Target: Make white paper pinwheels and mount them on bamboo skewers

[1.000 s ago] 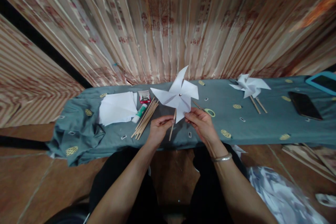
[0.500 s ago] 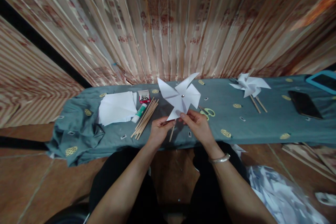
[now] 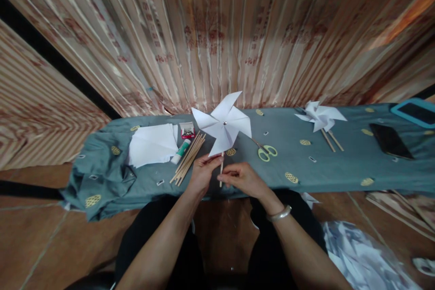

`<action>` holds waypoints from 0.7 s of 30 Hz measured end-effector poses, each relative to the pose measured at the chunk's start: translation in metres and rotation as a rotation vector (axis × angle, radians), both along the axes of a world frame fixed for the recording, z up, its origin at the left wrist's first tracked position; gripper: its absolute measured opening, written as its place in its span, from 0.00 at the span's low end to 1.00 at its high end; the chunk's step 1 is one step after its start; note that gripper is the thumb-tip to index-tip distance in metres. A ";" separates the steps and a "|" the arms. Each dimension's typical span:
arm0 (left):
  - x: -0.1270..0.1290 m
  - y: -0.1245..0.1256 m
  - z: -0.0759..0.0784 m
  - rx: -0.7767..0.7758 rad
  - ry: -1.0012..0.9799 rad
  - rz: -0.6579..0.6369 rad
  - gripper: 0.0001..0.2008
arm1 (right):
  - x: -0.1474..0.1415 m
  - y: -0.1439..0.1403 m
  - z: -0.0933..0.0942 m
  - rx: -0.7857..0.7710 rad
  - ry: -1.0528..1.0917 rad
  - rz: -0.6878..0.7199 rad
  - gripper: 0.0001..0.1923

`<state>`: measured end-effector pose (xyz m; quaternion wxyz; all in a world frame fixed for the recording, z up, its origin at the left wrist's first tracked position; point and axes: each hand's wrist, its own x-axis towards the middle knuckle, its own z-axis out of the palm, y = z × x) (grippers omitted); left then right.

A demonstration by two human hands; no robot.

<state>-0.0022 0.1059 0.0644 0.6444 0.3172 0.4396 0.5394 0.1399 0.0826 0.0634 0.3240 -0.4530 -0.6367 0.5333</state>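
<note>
A white paper pinwheel [image 3: 228,128] with a metal pin at its centre faces me above the cloth-covered table. Its wooden stick [image 3: 222,170] points down toward me. My left hand [image 3: 204,170] is closed on the stick just under the paper blades. Lower down, my right hand [image 3: 243,176] pinches the same stick near its bottom end. Right of the pinwheel lie green-handled scissors [image 3: 267,152]. To the left are a bundle of wooden sticks [image 3: 188,158], a glue stick [image 3: 181,151] and a small red-and-white box of pins [image 3: 187,131].
A stack of white paper [image 3: 152,144] lies on the left of the green cloth [image 3: 285,163]. Other finished-looking pinwheels [image 3: 321,115], a black phone [image 3: 390,140] and a blue-framed tablet [image 3: 414,112] are on the right. A bag of paper pieces [image 3: 363,253] stands on the floor.
My right hand has left the lower paper blade and moved down onto the stick. The pinwheel has shifted slightly left and turned, uncovering the scissors.
</note>
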 end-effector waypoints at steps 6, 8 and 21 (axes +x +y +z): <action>-0.001 -0.003 0.003 0.000 0.074 -0.017 0.15 | -0.005 0.003 -0.003 0.075 0.005 -0.050 0.17; -0.002 -0.005 0.002 -0.003 0.101 -0.018 0.15 | -0.002 0.004 -0.002 0.069 0.019 -0.067 0.17; -0.002 -0.006 0.001 0.021 0.173 -0.007 0.14 | 0.026 0.005 0.010 0.084 0.009 -0.198 0.19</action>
